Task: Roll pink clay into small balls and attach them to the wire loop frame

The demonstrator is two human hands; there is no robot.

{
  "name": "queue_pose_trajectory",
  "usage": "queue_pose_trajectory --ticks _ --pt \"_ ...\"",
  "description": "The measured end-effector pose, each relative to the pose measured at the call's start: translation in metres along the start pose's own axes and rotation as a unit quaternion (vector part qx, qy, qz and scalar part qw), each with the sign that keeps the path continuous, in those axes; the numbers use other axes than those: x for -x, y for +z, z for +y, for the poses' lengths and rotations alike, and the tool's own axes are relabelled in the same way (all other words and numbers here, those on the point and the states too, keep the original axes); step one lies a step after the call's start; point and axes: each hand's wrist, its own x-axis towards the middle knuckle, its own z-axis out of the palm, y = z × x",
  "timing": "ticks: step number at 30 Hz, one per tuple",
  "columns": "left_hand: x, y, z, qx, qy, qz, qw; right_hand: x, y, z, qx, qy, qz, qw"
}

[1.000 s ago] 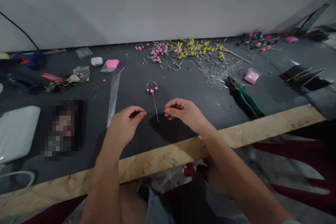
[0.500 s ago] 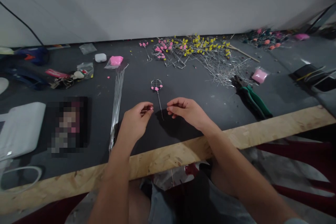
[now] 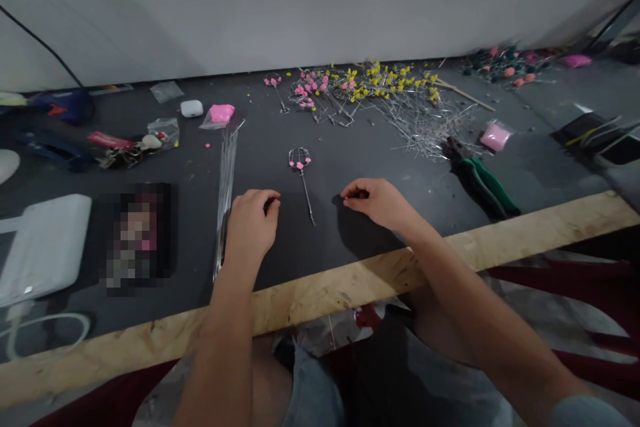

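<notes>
A wire piece with a caged loop head, a twisted stem and small pink blobs (image 3: pixel 300 165) lies on the dark table between my hands. My left hand (image 3: pixel 251 223) is on its left, beside a bundle of thin metal wires (image 3: pixel 226 180), fingers curled and thumb close to the index finger. On the other side my right hand (image 3: pixel 379 203) hovers low over the table, thumb and index fingertip pinched together. Whatever sits between either hand's fingertips is too small to make out. Neither hand touches the wire piece.
Behind lie wire stems with yellow tips (image 3: pixel 380 83) and pink tips (image 3: pixel 310 88). Green-handled pliers (image 3: pixel 485 183) and a packet of pale pink clay (image 3: pixel 495 136) are at right. Bright pink clay (image 3: pixel 221 113), a white earbud case (image 3: pixel 191 109) and a white device (image 3: pixel 47 247) are at left. A wooden strip (image 3: pixel 330 290) edges the table.
My hands have moved apart, the left a little leftward and the right to the right. The pink bit seen at my left fingertips before is no longer plain there. The wire piece stays lying on the table.
</notes>
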Motion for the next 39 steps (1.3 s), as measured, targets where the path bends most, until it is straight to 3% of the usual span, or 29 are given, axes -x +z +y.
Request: queue_pose_trajectory --ticks 4,11,15,20,22,25,27,29,31,35,39 --pt "0.001 0.000 0.003 0.010 -0.005 0.015 1.000 0.000 0.000 0.007 0.017 -0.016 -0.007 1.000" --pt "0.000 0.002 0.007 0.009 -0.004 0.030 1.000 -0.002 -0.008 0.012 -0.056 -0.013 -0.020 0.998" --pt "0.010 0.008 0.035 -0.021 0.035 0.030 0.999 -0.002 -0.012 0.014 -0.082 -0.005 -0.015 0.997" --pt "0.022 0.019 0.074 -0.059 0.099 -0.040 0.993 0.001 -0.015 0.016 -0.118 0.010 0.005 0.993" --pt "0.018 0.017 0.070 -0.064 0.063 -0.020 0.996 0.002 -0.015 0.017 -0.124 0.016 0.007 0.992" --pt "0.005 0.009 0.042 -0.066 -0.039 0.036 0.996 0.003 -0.016 0.018 -0.130 0.024 0.008 0.991" --pt "-0.002 0.001 0.019 -0.051 -0.070 0.039 0.995 0.004 -0.017 0.018 -0.140 0.027 0.007 0.990" --pt "-0.006 -0.005 0.002 -0.021 -0.087 0.002 0.996 0.005 -0.017 0.018 -0.149 0.030 0.006 0.988" --pt "-0.008 -0.007 -0.005 -0.004 -0.092 -0.020 0.996 0.004 -0.017 0.018 -0.153 0.031 0.008 0.988" --pt "-0.007 -0.006 -0.004 -0.004 -0.074 -0.013 0.997 0.003 -0.015 0.018 -0.157 0.028 0.009 0.987" --pt "0.002 -0.004 0.002 -0.059 -0.031 -0.038 0.997 0.003 -0.014 0.017 -0.149 0.025 0.006 0.988"
